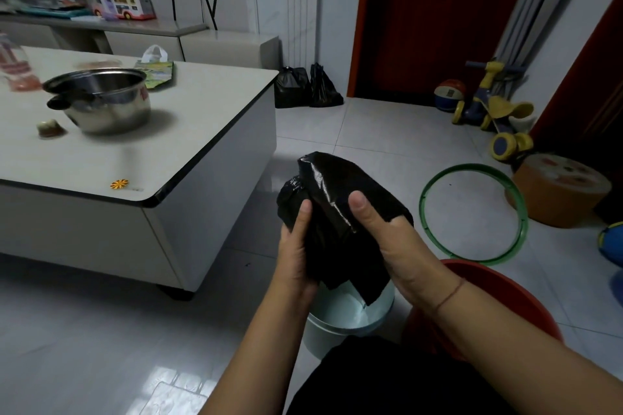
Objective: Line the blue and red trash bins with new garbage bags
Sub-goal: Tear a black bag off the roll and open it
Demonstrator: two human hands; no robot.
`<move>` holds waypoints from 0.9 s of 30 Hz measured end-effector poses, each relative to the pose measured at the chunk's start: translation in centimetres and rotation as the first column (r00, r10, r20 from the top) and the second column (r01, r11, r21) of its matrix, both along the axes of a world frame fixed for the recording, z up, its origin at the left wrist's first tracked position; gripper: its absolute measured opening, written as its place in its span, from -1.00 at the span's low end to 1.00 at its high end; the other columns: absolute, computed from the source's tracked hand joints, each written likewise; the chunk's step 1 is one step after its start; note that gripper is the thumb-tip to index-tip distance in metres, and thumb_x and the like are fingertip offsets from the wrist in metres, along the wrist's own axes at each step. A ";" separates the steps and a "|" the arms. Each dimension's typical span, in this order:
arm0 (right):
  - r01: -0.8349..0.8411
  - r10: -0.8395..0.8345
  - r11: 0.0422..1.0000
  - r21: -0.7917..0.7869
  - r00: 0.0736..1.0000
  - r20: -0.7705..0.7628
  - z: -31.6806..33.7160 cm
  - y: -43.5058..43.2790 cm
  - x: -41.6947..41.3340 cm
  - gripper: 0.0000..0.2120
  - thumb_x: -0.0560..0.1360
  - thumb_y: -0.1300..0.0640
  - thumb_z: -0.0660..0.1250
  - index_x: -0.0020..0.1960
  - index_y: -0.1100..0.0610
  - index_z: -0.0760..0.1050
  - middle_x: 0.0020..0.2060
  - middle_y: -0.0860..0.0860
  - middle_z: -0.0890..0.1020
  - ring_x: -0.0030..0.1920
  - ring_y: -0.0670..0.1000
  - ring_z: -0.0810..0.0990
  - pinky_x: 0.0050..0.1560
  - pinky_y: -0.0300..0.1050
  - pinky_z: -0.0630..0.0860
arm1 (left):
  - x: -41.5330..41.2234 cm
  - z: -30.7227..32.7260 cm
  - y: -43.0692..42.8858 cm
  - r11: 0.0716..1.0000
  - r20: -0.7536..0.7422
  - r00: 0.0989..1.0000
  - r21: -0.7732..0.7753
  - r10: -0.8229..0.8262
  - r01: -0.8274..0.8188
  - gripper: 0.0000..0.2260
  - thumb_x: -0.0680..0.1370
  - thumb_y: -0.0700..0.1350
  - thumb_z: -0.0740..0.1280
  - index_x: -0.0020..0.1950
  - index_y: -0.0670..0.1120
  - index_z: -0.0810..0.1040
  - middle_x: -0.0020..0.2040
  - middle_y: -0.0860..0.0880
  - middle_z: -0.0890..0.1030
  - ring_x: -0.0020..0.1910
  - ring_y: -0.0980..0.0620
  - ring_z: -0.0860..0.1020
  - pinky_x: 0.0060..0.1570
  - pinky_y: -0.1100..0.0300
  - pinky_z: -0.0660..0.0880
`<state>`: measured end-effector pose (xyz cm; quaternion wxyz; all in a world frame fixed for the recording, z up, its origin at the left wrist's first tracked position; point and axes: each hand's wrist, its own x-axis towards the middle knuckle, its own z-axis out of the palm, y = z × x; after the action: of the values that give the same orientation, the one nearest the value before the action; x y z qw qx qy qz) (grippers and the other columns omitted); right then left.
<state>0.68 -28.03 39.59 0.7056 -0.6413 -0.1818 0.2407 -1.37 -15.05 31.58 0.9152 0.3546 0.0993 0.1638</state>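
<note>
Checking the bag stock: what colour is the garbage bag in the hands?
Black and glossy; the garbage bag shows clearly in the head view.

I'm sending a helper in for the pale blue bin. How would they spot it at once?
Start at the white table and look at the floor off its near corner. The blue bin stands under the hands' black bag, with the red bin at its right. It is pale blue, the smaller, and unlined.

Both hands point(344, 242) raised, fingers clenched
</note>
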 end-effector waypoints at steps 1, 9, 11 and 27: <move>-0.026 0.027 0.998 -0.056 0.999 0.025 0.1 -0.1 -0.1 -0.35 0.14 -0.25 0.43 0.11 0.12 0.61 -0.01 0.07 0.72 0.05 0.02 0.68 0.11 -0.11 0.57 | 0.0 0.1 -0.1 0.999 -0.016 0.999 0.025 0.043 -0.043 -0.30 0.35 0.13 0.49 0.41 -0.08 0.40 0.29 -0.21 0.55 0.25 -0.20 0.54 0.26 -0.15 0.45; 0.155 -0.114 0.935 -0.320 0.983 0.142 -1.2 0.9 0.0 -0.58 0.36 -0.20 0.41 0.12 0.03 0.60 -0.02 -0.06 0.65 0.10 -0.01 0.60 0.24 -0.08 0.48 | 0.3 1.2 -0.7 0.985 -0.083 0.986 0.107 0.145 -0.136 -0.42 0.33 0.12 0.50 0.30 0.00 0.48 0.17 -0.09 0.65 0.09 -0.06 0.65 0.03 0.01 0.59; 0.183 -0.196 0.960 -0.211 0.980 -0.044 -1.4 0.9 0.8 -0.57 0.43 -0.21 0.33 0.10 0.11 0.59 0.00 0.04 0.68 0.08 0.07 0.63 0.19 0.00 0.52 | 0.0 1.1 -0.6 0.999 -0.043 0.999 -0.010 -0.031 0.031 -0.37 0.37 0.19 0.43 0.37 -0.04 0.45 0.24 -0.15 0.60 0.20 -0.15 0.58 0.25 -0.14 0.47; 0.264 -0.254 0.960 -0.092 0.962 0.101 -1.8 1.0 1.2 -0.70 0.51 -0.04 0.32 0.12 0.13 0.60 0.00 0.05 0.70 0.05 0.03 0.66 0.11 -0.07 0.57 | -0.3 0.9 -0.7 0.994 -0.058 0.993 0.030 -0.107 0.109 -0.35 0.40 0.23 0.37 0.38 -0.12 0.45 0.26 -0.19 0.58 0.24 -0.15 0.56 0.31 -0.11 0.41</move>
<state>1.85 -27.02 37.80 0.6876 -0.7057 -0.1145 0.1269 -1.68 -15.74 32.44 0.9135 0.3793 0.1030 0.1056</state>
